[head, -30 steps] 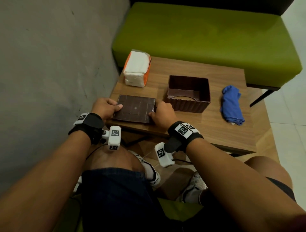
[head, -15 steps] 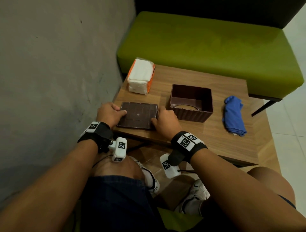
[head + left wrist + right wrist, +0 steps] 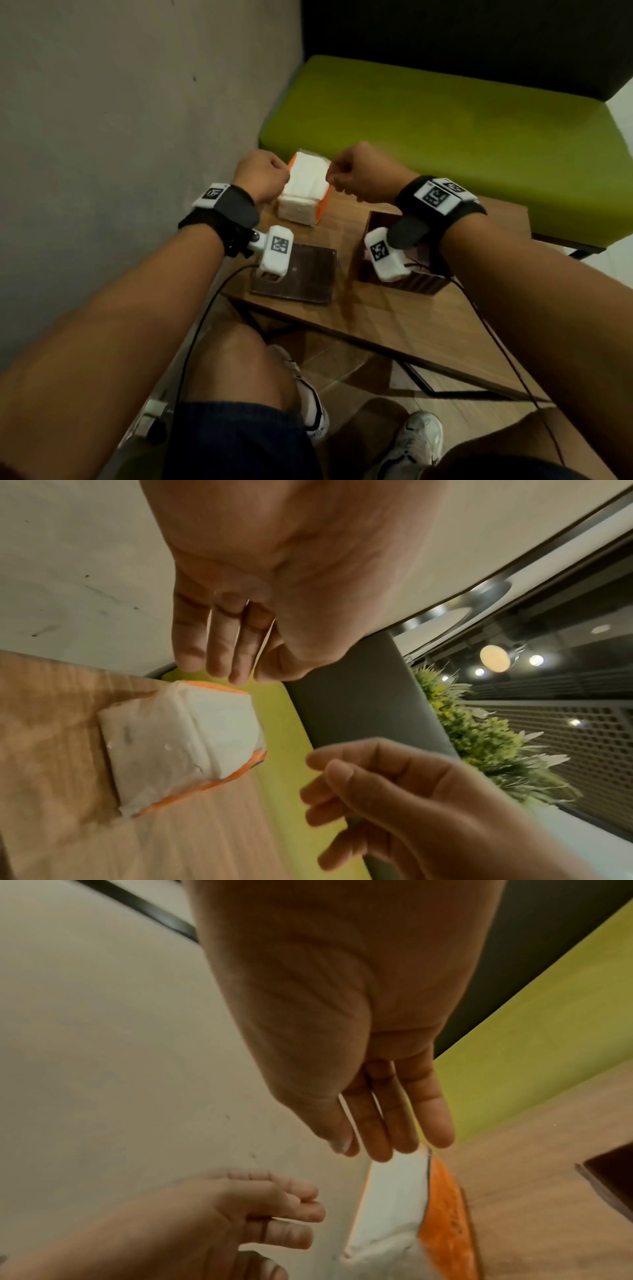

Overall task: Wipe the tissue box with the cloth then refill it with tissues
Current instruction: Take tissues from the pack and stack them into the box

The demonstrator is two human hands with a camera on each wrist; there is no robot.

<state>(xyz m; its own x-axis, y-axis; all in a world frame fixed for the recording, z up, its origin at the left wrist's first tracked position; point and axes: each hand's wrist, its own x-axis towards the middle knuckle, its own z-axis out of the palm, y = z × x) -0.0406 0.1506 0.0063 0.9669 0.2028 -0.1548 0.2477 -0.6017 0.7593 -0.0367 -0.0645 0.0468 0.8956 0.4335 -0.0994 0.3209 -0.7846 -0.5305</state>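
The tissue box point(image 3: 400, 274), dark brown and open-topped, stands at about four o'clock from the tissue pack point(image 3: 303, 192), partly hidden behind the right wrist; its flat lid point(image 3: 301, 274) lies at six o'clock from the pack, near the table's front edge. The pack, white with orange sides, rests at the far left corner of the wooden table point(image 3: 394, 318). The left hand point(image 3: 262, 178) is held at the pack's nine o'clock and the right hand point(image 3: 363, 174) at its three o'clock, both just above it with fingers loosely extended and nothing gripped; contact with the wrapper cannot be told. The step in hand is judged to be taking up the pack for refilling. The soft pack would best be clasped evenly on both long sides, lightly, so the tissues are not crushed. No cloth is in view. A green bench point(image 3: 445, 144) lies at twelve o'clock beyond the table, a grey wall point(image 3: 120, 137) at nine o'clock.
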